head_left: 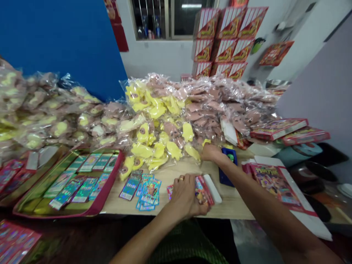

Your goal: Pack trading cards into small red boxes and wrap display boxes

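My left hand (184, 196) is closed over a small red printed box (203, 190), pressing it on the table near the front edge. Part of the box is hidden under the palm. My right hand (211, 152) reaches forward to the edge of the yellow bagged toys (174, 149), its fingers curled and mostly out of sight. A bit of yellow shows just beyond its knuckles. Beside that wrist stands a dark blue tray (224, 177) with something green in it. Left of my left hand lie a loose pile of blue-edged cards (150, 192) and a teal card pack (131, 186).
A red-rimmed tray (117, 165) with several teal packs is on the left. Bagged brown toys (206, 110) are heaped along the back. Stacked red boxes (224, 55) rise behind them. An opened printed carton (277, 183) and flat boxes (280, 129) lie on the right.
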A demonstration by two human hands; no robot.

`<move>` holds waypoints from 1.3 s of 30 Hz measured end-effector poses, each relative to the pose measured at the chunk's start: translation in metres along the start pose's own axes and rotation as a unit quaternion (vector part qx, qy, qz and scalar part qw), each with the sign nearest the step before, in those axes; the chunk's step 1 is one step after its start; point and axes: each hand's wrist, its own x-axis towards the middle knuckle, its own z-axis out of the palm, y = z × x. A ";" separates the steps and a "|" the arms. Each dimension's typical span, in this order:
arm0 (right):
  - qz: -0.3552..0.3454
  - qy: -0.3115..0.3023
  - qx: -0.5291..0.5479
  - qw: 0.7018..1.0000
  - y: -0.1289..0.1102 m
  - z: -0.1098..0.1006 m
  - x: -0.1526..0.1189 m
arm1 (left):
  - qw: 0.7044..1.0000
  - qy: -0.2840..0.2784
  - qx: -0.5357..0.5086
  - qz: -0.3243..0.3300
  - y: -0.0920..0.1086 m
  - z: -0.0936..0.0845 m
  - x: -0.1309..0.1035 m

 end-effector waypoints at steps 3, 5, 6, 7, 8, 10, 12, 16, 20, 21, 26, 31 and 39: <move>0.041 -0.004 -0.017 0.999 -0.003 0.003 -0.005 | 1.000 0.005 -0.008 -0.011 0.001 -0.005 -0.002; 0.032 0.015 -0.011 0.999 -0.002 -0.005 -0.014 | 0.999 0.016 -0.025 -0.017 0.000 -0.010 -0.005; 0.017 0.030 -0.006 0.999 0.000 -0.011 -0.022 | 0.999 0.023 -0.036 -0.017 -0.001 -0.013 -0.006; -0.004 0.046 -0.002 0.999 0.002 -0.016 -0.032 | 0.998 0.029 -0.049 -0.017 -0.002 -0.017 -0.007; -0.029 0.059 0.003 0.998 0.005 -0.021 -0.044 | 0.997 0.035 -0.064 -0.016 -0.004 -0.021 -0.007; -0.118 0.087 0.007 0.989 0.013 -0.027 -0.075 | 0.993 0.043 -0.111 -0.012 -0.011 -0.031 -0.008; -0.259 0.126 -0.008 0.958 0.025 -0.029 -0.107 | 0.983 0.047 -0.180 0.008 -0.020 -0.041 -0.006; -0.435 0.212 -0.100 0.869 0.055 -0.037 -0.149 | 0.956 0.046 -0.279 0.071 -0.034 -0.051 -0.003; -0.503 0.210 -0.126 0.829 0.072 -0.055 -0.159 | 0.968 0.013 -0.242 0.061 -0.030 -0.054 -0.006; -0.519 0.203 -0.128 0.821 0.073 -0.059 -0.161 | 0.972 0.005 -0.226 0.062 -0.027 -0.055 -0.008; -0.553 0.157 -0.105 0.811 0.054 -0.066 -0.177 | 0.968 -0.043 -0.206 0.134 -0.017 -0.060 -0.015; -0.499 0.118 0.003 0.859 0.042 -0.070 -0.192 | 0.963 -0.042 -0.208 0.165 -0.013 -0.053 -0.018; -0.396 0.159 -0.007 0.904 0.049 -0.062 -0.185 | 0.966 0.107 -0.199 0.127 -0.004 -0.030 -0.023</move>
